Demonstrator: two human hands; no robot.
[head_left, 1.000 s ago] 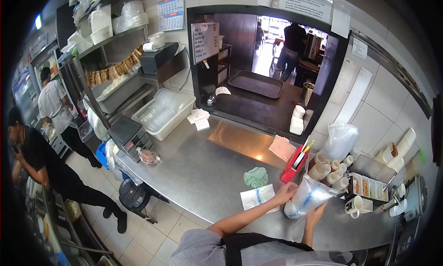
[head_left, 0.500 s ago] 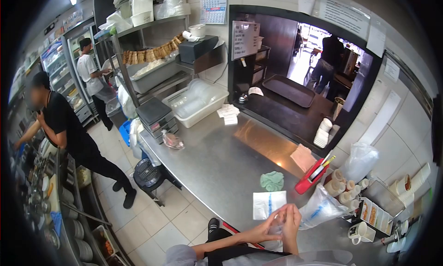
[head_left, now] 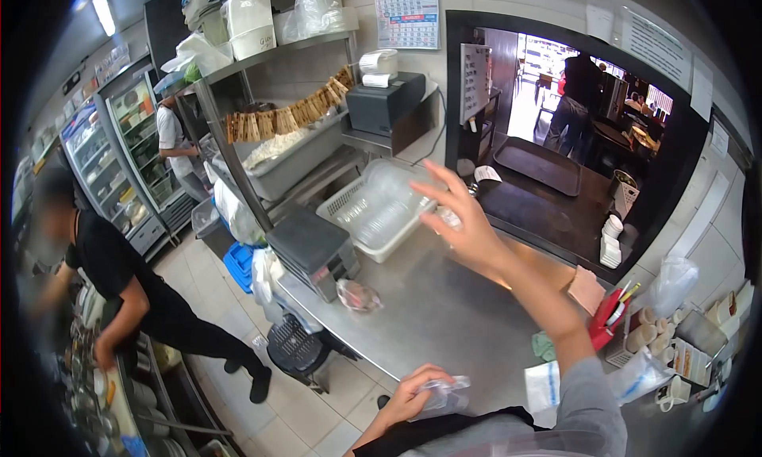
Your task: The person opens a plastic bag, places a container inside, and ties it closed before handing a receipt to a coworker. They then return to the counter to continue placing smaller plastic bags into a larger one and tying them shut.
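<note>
Low in front of me, my left hand [head_left: 414,389] is closed around a clear plastic bag [head_left: 446,397], which looks crumpled. My right hand [head_left: 463,223] is raised and stretched over the steel counter [head_left: 468,314], its fingers apart and nothing seen in them. Just beyond its fingertips is a white basket [head_left: 382,255] holding clear plastic containers or lids [head_left: 381,211]. A small bagged item [head_left: 359,296], wrapped in clear plastic, lies beside the dark grey scale-like box [head_left: 311,243]. A white packet with blue print [head_left: 543,393] and a green cloth [head_left: 543,346] are beside my right arm.
A shelf holds a grey tub [head_left: 290,159] with wooden clips along its rim. To the right stand a red pen holder [head_left: 607,314], cups and a plastic bag [head_left: 641,375]. A co-worker in black [head_left: 119,259] is at the left counter, near a stool [head_left: 295,350].
My hands, together half a second ago, are now apart. The right has reached forward and left toward the basket; the left keeps the plastic bag. The view has turned left.
</note>
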